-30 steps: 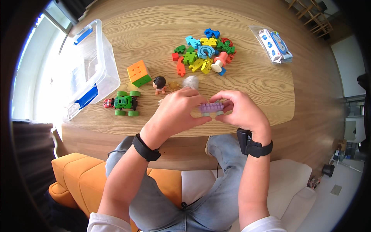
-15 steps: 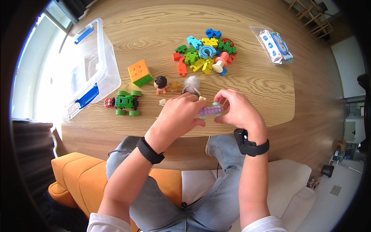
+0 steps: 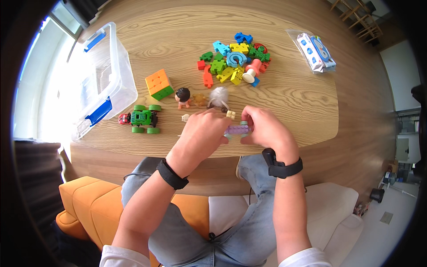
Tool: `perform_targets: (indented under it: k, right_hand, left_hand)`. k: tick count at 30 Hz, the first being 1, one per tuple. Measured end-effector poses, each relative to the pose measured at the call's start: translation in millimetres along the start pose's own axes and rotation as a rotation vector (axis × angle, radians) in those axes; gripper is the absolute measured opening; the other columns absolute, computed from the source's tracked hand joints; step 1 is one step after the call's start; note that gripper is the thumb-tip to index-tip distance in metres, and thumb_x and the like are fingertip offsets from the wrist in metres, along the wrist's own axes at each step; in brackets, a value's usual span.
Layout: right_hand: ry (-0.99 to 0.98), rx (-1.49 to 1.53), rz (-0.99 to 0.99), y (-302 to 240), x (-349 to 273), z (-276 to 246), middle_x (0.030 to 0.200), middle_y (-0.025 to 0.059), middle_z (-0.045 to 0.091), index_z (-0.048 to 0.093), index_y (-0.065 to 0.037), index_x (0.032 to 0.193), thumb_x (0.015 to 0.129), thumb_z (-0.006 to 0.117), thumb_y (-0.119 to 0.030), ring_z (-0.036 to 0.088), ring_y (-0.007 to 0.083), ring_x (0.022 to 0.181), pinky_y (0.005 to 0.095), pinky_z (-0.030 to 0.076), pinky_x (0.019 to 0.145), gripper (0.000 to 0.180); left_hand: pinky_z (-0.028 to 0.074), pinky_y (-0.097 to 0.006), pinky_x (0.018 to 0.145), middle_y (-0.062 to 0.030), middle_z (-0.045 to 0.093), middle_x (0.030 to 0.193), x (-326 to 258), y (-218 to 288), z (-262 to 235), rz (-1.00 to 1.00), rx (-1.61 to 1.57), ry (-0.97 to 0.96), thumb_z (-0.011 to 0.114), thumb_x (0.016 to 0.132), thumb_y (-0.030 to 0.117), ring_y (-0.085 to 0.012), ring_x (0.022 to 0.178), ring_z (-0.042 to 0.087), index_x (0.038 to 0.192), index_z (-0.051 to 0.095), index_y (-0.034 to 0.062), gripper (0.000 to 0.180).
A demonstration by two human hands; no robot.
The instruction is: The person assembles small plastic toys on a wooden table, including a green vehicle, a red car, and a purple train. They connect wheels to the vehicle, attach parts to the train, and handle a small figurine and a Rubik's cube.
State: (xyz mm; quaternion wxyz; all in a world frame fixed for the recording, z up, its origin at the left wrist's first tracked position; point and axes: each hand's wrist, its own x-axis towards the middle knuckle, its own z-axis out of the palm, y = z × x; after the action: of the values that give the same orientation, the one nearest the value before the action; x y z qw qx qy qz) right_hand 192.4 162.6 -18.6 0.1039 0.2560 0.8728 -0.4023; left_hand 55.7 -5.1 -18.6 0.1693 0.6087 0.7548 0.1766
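Observation:
My left hand (image 3: 201, 132) and my right hand (image 3: 265, 128) meet over the near edge of the wooden table (image 3: 293, 102). Together they grip a small purple studded brick piece (image 3: 238, 129) with a pale green part at its end. A small cream block (image 3: 231, 114) sits just above my fingers. Right behind my hands stand a little dark-haired figure (image 3: 182, 97), a small tan figure (image 3: 200, 99) and a grey-white fluffy figure (image 3: 218, 98). Each wrist wears a black band.
A pile of colourful building blocks (image 3: 233, 60) lies at the table's far middle. An orange-and-green puzzle cube (image 3: 159, 84) and a green toy truck (image 3: 143, 118) are at left, beside a transparent storage box (image 3: 95, 80). A wipes packet (image 3: 316, 52) lies far right.
Both hands have shifted slightly left and away from me with the purple piece. The fluffy figure and the cream block now show above the fingers.

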Motion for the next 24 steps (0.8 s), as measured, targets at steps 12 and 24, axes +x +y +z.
perform_targets:
  k: [12, 24]
  right_hand:
    - [0.079, -0.153, -0.056, 5.0, 7.5, 18.4, 0.107, 0.0180, 0.069, 0.064, -0.002, 0.108, 0.058, 0.096, -0.005, 0.068, 0.0385, 0.105, 0.0458, 0.056, 0.090, 0.059]
    - [0.110, -0.202, -0.045, 4.9, 10.7, 29.8, 0.110, 0.0186, 0.070, 0.064, -0.002, 0.109, 0.058, 0.097, -0.004, 0.067, 0.0406, 0.109, 0.0461, 0.056, 0.094, 0.061]
  left_hand:
    - [0.057, -0.047, 0.079, -0.0116, 0.074, 0.095, -1.3, -4.8, 4.2, 0.008, 0.037, 0.021, 0.087, 0.075, 0.011, -0.0351, 0.093, 0.072, 0.108, 0.075, 0.0090, 0.035]
    - [0.057, -0.047, 0.079, -0.0117, 0.073, 0.097, -1.4, -10.6, 10.2, -0.007, 0.069, 0.016, 0.086, 0.077, 0.010, -0.0357, 0.095, 0.071, 0.105, 0.072, 0.0084, 0.032]
